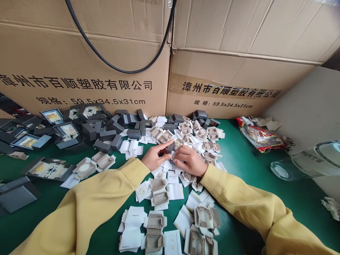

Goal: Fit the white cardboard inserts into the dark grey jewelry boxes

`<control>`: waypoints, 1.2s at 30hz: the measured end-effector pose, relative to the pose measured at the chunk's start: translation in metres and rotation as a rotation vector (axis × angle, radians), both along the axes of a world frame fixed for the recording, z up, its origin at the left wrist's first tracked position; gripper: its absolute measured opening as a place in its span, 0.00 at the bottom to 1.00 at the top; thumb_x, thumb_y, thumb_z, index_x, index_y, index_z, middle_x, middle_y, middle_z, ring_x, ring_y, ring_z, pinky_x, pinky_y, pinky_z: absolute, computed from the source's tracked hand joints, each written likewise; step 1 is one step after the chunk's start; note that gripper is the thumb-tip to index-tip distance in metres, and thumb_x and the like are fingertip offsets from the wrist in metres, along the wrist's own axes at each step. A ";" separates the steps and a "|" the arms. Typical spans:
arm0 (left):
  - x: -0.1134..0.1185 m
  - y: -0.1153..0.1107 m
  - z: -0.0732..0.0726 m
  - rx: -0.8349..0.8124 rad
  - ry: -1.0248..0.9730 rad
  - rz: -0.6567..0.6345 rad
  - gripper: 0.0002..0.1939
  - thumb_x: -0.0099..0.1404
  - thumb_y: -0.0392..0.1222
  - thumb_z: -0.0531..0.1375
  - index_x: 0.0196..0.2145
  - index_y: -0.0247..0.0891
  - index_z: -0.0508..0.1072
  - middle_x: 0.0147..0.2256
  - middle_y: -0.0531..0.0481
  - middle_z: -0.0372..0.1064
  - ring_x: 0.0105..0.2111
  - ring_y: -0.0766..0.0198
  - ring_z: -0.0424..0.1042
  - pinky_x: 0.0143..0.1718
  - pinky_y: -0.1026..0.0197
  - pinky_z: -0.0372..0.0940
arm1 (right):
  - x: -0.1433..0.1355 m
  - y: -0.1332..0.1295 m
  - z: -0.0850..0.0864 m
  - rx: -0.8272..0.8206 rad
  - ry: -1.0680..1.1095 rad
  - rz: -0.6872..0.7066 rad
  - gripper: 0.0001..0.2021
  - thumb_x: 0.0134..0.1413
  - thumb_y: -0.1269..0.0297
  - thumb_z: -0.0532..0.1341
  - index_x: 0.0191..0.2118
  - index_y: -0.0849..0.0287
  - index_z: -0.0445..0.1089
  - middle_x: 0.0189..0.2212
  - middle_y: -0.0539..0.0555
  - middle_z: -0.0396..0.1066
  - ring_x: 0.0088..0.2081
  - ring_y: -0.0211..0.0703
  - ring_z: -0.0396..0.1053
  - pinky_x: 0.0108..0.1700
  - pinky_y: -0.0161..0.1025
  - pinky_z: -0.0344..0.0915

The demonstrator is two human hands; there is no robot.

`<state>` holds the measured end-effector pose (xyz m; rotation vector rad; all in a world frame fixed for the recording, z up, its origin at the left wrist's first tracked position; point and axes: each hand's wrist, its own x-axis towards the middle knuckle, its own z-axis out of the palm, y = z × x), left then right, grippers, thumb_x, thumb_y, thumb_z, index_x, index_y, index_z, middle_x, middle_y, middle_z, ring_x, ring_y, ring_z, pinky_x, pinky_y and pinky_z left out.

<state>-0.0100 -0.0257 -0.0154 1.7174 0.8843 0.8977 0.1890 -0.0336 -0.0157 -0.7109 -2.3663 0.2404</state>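
Observation:
My left hand (156,156) is closed on a small dark grey box (170,148) near the middle of the table, thumb and forefinger on its sides. Against the box's right side is my right hand (189,161), its fingers bent inward; what they grip, if anything, is hidden behind them. White and grey folded card inserts (159,191) lie under and around both hands. More dark grey boxes (107,134) are heaped to the left, some open with a picture or clear window showing.
Large cardboard cartons (87,60) stand behind the green table (231,202), with a black cable (119,69) hanging in front. A red packet (259,136) and a clear glass jar (302,163) are on the right. Unfolded inserts (155,232) lie at the front.

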 end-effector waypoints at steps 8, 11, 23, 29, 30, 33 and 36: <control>-0.003 -0.001 -0.004 0.076 -0.011 0.036 0.26 0.60 0.44 0.57 0.55 0.37 0.62 0.55 0.42 0.61 0.53 0.54 0.63 0.53 0.54 0.60 | 0.005 0.001 0.001 -0.132 0.252 -0.040 0.16 0.62 0.62 0.46 0.38 0.59 0.70 0.35 0.57 0.72 0.39 0.43 0.68 0.44 0.45 0.64; -0.004 -0.002 -0.005 0.204 -0.012 0.078 0.24 0.61 0.44 0.56 0.54 0.39 0.63 0.55 0.42 0.60 0.56 0.54 0.59 0.54 0.54 0.58 | 0.006 0.006 -0.001 -0.276 0.397 -0.216 0.16 0.62 0.59 0.46 0.42 0.59 0.68 0.35 0.57 0.71 0.38 0.43 0.68 0.42 0.43 0.64; 0.000 -0.006 -0.007 0.607 0.098 -0.093 0.24 0.64 0.39 0.52 0.58 0.46 0.56 0.59 0.43 0.54 0.58 0.56 0.54 0.57 0.49 0.54 | 0.012 0.013 0.000 -0.701 0.158 -0.092 0.17 0.55 0.52 0.54 0.32 0.63 0.69 0.21 0.47 0.62 0.23 0.32 0.56 0.27 0.32 0.55; 0.003 -0.005 -0.003 0.211 0.120 0.035 0.33 0.61 0.44 0.56 0.61 0.42 0.48 0.56 0.40 0.57 0.50 0.56 0.66 0.48 0.55 0.65 | 0.008 0.014 -0.005 -0.884 0.419 -0.147 0.21 0.51 0.45 0.54 0.28 0.63 0.64 0.19 0.47 0.57 0.21 0.31 0.52 0.22 0.31 0.51; 0.003 -0.005 -0.002 0.185 0.147 0.034 0.32 0.60 0.45 0.56 0.60 0.41 0.52 0.55 0.40 0.59 0.48 0.56 0.67 0.47 0.55 0.65 | 0.008 0.013 -0.005 -0.892 0.430 -0.146 0.21 0.51 0.45 0.54 0.29 0.63 0.65 0.20 0.47 0.58 0.21 0.31 0.52 0.22 0.31 0.52; 0.003 -0.005 0.000 0.165 0.175 0.020 0.31 0.58 0.45 0.58 0.58 0.41 0.56 0.55 0.41 0.59 0.49 0.55 0.65 0.48 0.55 0.64 | 0.007 0.012 -0.005 -0.853 0.371 -0.123 0.21 0.52 0.46 0.54 0.34 0.63 0.67 0.21 0.48 0.59 0.22 0.32 0.54 0.25 0.32 0.55; 0.002 -0.005 -0.001 0.109 0.115 -0.009 0.32 0.58 0.45 0.58 0.59 0.42 0.55 0.55 0.42 0.59 0.50 0.55 0.64 0.50 0.54 0.62 | 0.007 0.010 -0.003 -0.789 0.290 -0.086 0.21 0.55 0.47 0.51 0.36 0.63 0.68 0.23 0.49 0.62 0.24 0.34 0.57 0.28 0.33 0.58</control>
